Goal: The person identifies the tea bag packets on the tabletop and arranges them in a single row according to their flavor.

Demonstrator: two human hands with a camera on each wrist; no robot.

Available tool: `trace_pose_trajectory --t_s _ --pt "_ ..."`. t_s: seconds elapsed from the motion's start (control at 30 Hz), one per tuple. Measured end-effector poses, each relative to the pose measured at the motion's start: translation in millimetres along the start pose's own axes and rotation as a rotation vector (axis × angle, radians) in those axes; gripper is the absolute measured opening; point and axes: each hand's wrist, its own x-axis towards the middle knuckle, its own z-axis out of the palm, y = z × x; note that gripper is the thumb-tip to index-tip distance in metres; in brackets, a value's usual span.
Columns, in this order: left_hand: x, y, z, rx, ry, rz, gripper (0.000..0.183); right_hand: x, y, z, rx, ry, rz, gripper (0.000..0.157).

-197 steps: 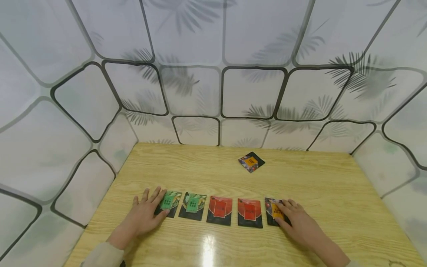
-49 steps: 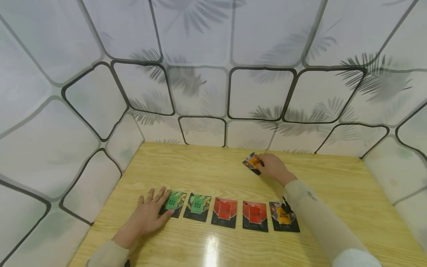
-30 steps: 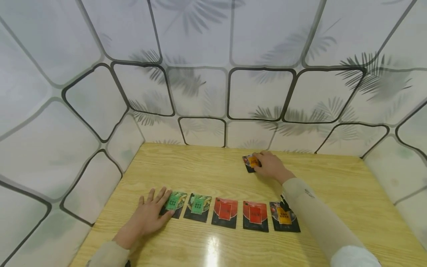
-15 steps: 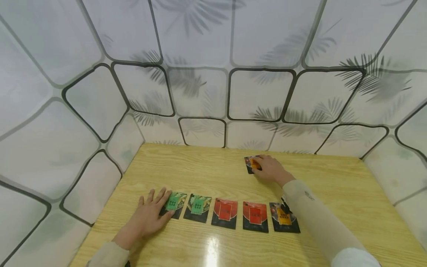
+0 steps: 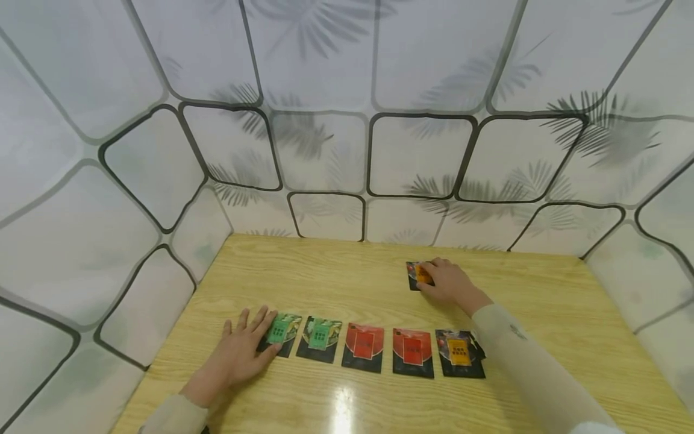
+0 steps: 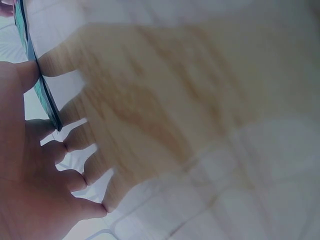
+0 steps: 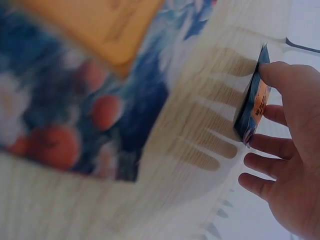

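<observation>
My left hand (image 5: 238, 355) lies flat with spread fingers. Its index finger and thumb rest on a dark packet with a green label (image 5: 278, 337), the leftmost of a row. At the back of the table, my right hand (image 5: 450, 282) touches a dark packet with an orange label (image 5: 413, 278), covering its right part. The right wrist view shows that packet (image 7: 256, 110) nearly edge-on, with thumb and fingertips on it and the other fingers extended. Under the left thumb, the green packet (image 6: 47, 100) also appears edge-on in the left wrist view.
Rightward in the row come another green-label packet (image 5: 318, 339), two red packets, one left (image 5: 362, 346) and one right (image 5: 412, 352), and an orange-label packet (image 5: 459, 355) under the right sleeve's edge. Patterned fabric walls (image 5: 325, 150) enclose the wooden table (image 5: 303, 271).
My right hand has left the row's rightmost packet and reached to the back one. That packet has turned from a slant to nearly square, then slid slightly right and nearer. The left hand stays.
</observation>
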Motion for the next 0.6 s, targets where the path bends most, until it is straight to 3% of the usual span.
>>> trace_pose_trajectory --t_s 0.6 --pt "-0.3 0.9 -0.2 0.006 0.002 0.006 0.076 -42.6 17.6 0.6 0.045 0.06 0.03 0.058"
